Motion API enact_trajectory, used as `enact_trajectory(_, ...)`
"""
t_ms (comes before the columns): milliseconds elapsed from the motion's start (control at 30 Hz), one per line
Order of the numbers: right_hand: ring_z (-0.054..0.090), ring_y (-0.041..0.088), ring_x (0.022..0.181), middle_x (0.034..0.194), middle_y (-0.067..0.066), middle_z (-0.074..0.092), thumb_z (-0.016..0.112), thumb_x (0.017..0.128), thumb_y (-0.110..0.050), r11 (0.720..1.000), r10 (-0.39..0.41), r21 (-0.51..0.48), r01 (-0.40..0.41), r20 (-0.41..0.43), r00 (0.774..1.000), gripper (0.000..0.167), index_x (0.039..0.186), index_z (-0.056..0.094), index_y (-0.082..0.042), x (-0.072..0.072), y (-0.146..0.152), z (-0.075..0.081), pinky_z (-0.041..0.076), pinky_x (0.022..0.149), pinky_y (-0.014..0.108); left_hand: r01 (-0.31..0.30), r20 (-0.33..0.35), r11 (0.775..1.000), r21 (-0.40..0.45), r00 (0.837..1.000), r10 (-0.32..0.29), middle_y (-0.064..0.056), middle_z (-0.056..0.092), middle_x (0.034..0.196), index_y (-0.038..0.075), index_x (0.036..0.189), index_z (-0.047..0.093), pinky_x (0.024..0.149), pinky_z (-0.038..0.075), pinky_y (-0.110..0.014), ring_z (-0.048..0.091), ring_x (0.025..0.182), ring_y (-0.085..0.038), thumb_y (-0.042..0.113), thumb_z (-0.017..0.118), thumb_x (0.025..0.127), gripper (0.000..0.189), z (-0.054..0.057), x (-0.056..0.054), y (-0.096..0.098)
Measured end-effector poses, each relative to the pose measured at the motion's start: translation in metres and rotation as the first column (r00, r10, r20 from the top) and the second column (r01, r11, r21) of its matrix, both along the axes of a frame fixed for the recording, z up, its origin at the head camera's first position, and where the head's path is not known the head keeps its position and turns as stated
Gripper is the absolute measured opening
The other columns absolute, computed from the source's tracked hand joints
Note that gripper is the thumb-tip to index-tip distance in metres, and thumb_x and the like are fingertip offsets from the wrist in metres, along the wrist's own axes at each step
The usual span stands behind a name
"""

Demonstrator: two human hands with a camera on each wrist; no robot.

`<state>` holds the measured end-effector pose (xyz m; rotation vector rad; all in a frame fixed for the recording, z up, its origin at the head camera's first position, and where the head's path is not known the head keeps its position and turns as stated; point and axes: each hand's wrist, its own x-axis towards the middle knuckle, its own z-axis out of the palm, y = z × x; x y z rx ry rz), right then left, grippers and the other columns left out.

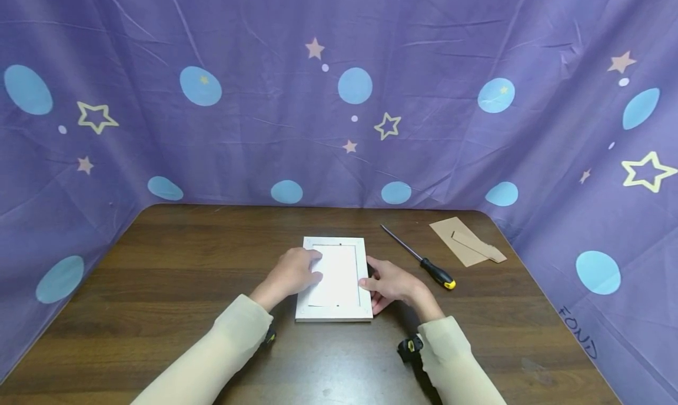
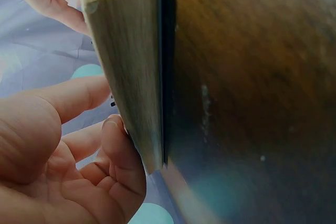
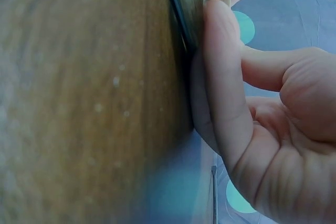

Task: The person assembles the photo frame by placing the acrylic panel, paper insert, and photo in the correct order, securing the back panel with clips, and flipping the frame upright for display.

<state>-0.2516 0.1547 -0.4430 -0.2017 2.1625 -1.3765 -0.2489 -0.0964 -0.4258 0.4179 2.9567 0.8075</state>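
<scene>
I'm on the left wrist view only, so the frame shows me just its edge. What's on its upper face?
Observer: A flat white panel sits inside the border of the frame.
Operator: Any tool lying out?
Observer: Yes, a screwdriver, beyond and to the right of the right hand.
Operator: And farther right?
Observer: A thin brown board, lying flat.

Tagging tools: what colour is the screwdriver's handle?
The handle is black with a yellow end, clearest in the head view.
</scene>
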Motion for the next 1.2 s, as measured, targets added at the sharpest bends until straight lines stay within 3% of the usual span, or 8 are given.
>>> enact_trajectory(433,0.066,0.027,0.066,0.096,0.022,0.058,0.060,0.101,-0.014,1.000,0.001,-0.006,-0.001,0.000,1.000,0.074,0.160,0.016,-0.007,0.000,0.002,-0.001,0.063,0.060,0.044,0.007,-0.015,1.000,0.030,1.000,-0.007,-0.016,0.063,0.127,0.004,0.133,0.063,0.105,0.046,-0.053,0.056,0.121,-0.034,0.020,0.076,0.089,0.048,-0.006,0.000,-0.001)
enact_trajectory(500,0.066,0.027,0.066,0.096,0.023,0.058,0.060,0.101,-0.015,1.000,0.002,-0.008,-0.002,0.000,1.000,0.074,0.160,0.017,-0.007,0.000,0.002,-0.001,0.063,0.059,0.044,0.010,-0.010,0.999,0.043,1.000,-0.009,-0.013,0.067,0.113,0.004,0.134,0.062,0.098,0.051,-0.049,0.061,0.107,-0.029,0.020,0.076,0.090,0.049,-0.006,0.000,-0.002)
enact_trajectory(567,0.066,0.027,0.066,0.095,0.023,0.058,0.060,0.101,-0.014,1.000,0.004,-0.014,-0.004,0.000,1.000,0.074,0.160,0.017,-0.008,0.000,0.002,-0.002,0.063,0.059,0.044,0.018,-0.003,0.998,0.068,1.000,-0.018,-0.008,0.065,0.094,0.004,0.135,0.061,0.083,0.055,-0.042,0.061,0.089,-0.023,0.020,0.075,0.090,0.050,-0.005,0.000,-0.005)
enact_trajectory(667,0.066,0.028,0.065,0.095,0.023,0.058,0.060,0.101,-0.014,1.000,0.004,-0.018,-0.004,0.002,1.000,0.074,0.160,0.016,-0.008,0.001,0.000,-0.002,0.063,0.059,0.044,0.023,0.021,0.991,0.130,0.999,-0.026,-0.003,0.055,0.075,0.005,0.137,0.059,0.061,0.050,-0.033,0.053,0.068,-0.018,0.019,0.075,0.090,0.052,-0.004,-0.001,-0.011)
enact_trajectory(733,0.066,0.028,0.065,0.095,0.023,0.058,0.060,0.101,-0.014,1.000,0.002,-0.021,-0.002,0.004,1.000,0.074,0.160,0.016,-0.008,0.001,0.000,-0.001,0.063,0.059,0.044,0.013,0.035,0.986,0.166,0.999,-0.019,-0.003,0.054,0.073,0.006,0.138,0.058,0.054,0.046,-0.030,0.051,0.063,-0.017,0.019,0.076,0.089,0.053,-0.002,-0.002,-0.016)
enact_trajectory(1000,0.065,0.027,0.066,0.095,0.023,0.058,0.060,0.102,-0.013,1.000,-0.009,-0.020,0.009,0.002,1.000,0.074,0.160,0.015,-0.007,0.001,-0.001,0.000,0.063,0.059,0.044,-0.075,0.082,0.970,0.232,0.995,0.057,-0.005,0.058,0.086,0.005,0.141,0.053,0.062,0.049,-0.031,0.055,0.074,-0.020,0.016,0.075,0.089,0.058,0.003,-0.004,-0.032)
enact_trajectory(1200,0.065,0.027,0.067,0.095,0.023,0.058,0.060,0.102,-0.014,1.000,-0.002,-0.017,0.002,0.005,1.000,0.074,0.160,0.015,-0.007,0.000,0.000,-0.001,0.063,0.060,0.044,-0.134,0.175,0.937,0.323,0.981,0.081,-0.008,0.064,0.100,0.005,0.145,0.048,0.070,0.056,-0.033,0.063,0.080,-0.020,0.016,0.074,0.088,0.063,-0.001,0.000,-0.039)
